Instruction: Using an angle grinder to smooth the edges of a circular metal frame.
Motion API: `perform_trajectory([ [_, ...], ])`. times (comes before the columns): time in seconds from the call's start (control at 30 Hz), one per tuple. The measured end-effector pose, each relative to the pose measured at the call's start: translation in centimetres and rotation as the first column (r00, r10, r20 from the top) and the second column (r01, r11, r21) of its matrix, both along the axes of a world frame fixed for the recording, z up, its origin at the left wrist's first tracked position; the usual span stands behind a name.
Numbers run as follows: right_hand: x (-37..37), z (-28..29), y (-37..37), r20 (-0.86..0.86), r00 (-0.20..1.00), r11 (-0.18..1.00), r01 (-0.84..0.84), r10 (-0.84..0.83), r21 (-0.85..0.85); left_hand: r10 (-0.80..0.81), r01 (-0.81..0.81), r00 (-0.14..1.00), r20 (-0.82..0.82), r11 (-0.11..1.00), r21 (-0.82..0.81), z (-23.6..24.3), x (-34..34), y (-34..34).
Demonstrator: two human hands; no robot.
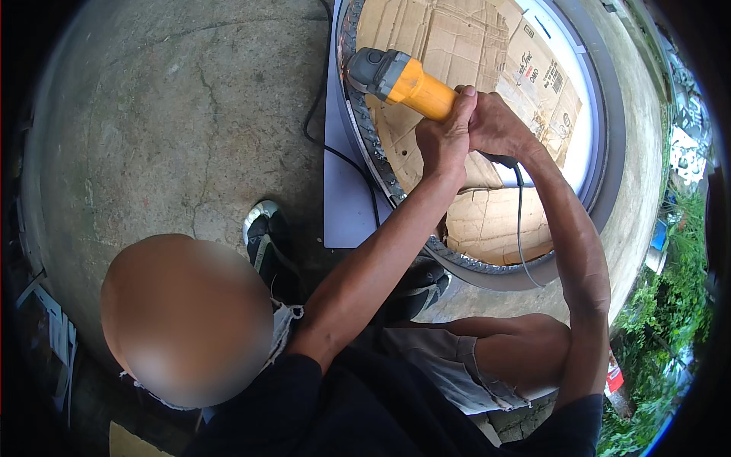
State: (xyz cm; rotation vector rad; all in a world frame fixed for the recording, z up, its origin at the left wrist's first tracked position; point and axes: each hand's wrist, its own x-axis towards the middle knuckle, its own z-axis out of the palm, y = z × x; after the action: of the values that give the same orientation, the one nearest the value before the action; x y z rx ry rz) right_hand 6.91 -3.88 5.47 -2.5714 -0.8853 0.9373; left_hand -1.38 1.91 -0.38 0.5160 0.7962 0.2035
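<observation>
An orange-yellow angle grinder [422, 90] with a dark grey gear head is in both my hands. Fingers of my left hand [445, 141] are wrapped round its body. Close behind, my right hand [495, 126] is closed round the rear part, touching the left. The grinder's head lies over the left rim of a big round frame [368, 126], whose inner edge looks rough, dark and silvery. Its disc is hidden under the head. A small orange glow shows beside the head at the rim. Brown cardboard [434, 38] covers much of the circle's inside.
A black cable [311, 122] runs along the frame's left side, and a thinner cord [521, 221] hangs from the grinder's rear. A pale flat panel [346, 206] lies under the frame on the concrete floor [152, 137]. My shoes [268, 236] are close by. Green plants [662, 320] grow at right.
</observation>
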Motion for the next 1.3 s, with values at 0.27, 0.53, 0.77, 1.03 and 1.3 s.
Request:
perform_trajectory([
  [0.27,-0.3,-0.3,0.0,0.042,0.998,0.999,-0.042,0.042,0.010,0.012,-0.011,0.999,0.040,1.000,-0.015,0.1,-0.4,0.2],
  [0.53,-0.6,0.4,0.3,0.072,0.997,0.997,-0.036,0.041,-0.072,0.000,0.002,0.994,0.105,1.000,-0.022,-0.1,-0.7,0.1],
  [0.77,-0.6,0.3,0.0,0.045,0.996,0.995,-0.078,0.081,-0.056,0.023,-0.021,0.996,0.081,1.000,-0.019,0.0,-0.8,-0.2],
  [1.03,-1.0,0.2,0.3,0.080,0.995,0.998,-0.052,0.056,-0.045,0.005,-0.005,0.997,0.079,1.000,0.000,-0.2,-0.9,0.1],
  [1.3,-0.9,0.6,0.4,0.034,0.999,0.998,-0.015,0.017,-0.062,-0.017,0.016,0.997,0.078,1.000,0.003,-0.4,-0.7,0.2],
])
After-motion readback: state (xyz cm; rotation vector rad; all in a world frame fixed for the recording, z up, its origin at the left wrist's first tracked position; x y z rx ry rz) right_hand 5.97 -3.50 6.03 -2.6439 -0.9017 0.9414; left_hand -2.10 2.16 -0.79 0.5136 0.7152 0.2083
